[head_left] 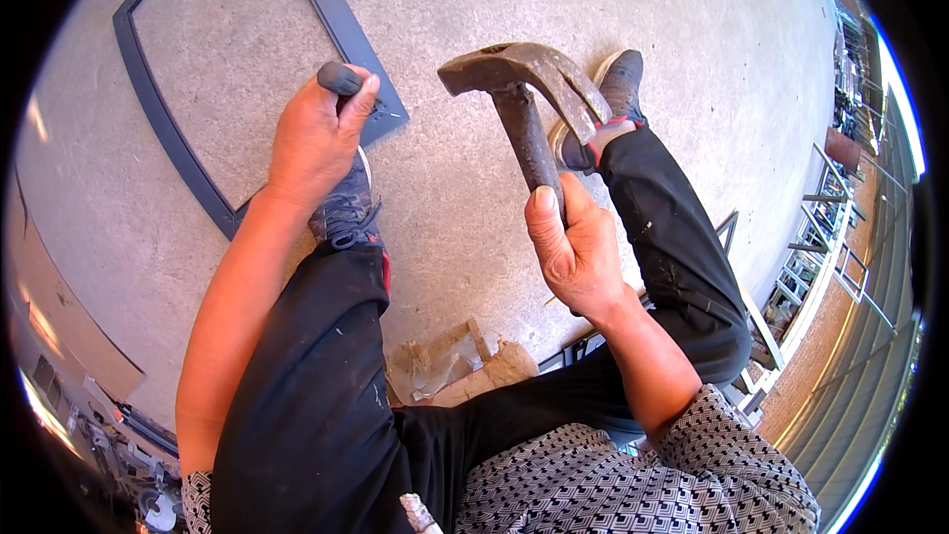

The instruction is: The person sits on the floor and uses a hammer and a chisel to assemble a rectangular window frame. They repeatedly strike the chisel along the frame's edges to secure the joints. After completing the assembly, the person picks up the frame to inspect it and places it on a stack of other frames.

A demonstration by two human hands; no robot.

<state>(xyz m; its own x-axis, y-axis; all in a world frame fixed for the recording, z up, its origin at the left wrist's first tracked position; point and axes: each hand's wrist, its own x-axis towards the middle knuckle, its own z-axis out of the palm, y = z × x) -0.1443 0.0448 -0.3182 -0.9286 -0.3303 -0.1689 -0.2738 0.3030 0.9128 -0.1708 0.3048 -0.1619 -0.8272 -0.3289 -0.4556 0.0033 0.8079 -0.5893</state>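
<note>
A claw hammer [504,64] is raised over the floor in my right hand [583,252]. The fingers wrap its dark handle, with the thumb along it and the head above my fist. My left hand [321,133] is closed around a tool with a rounded dark handle [339,78]. That tool's lower part is mostly hidden by my fingers, so its kind does not show. Below this hand lies a dark grey metal frame [341,20] with one curved side. My left hand is over its near right corner; whether the tool touches the frame I cannot tell.
My legs [297,376] are spread, with a shoe [346,203] beside the frame's corner. Between them on the concrete floor [465,257] lies torn brown cardboard [494,371]. Metal frames [820,208] stand along the right side. Assorted hardware [99,435] is at the lower left.
</note>
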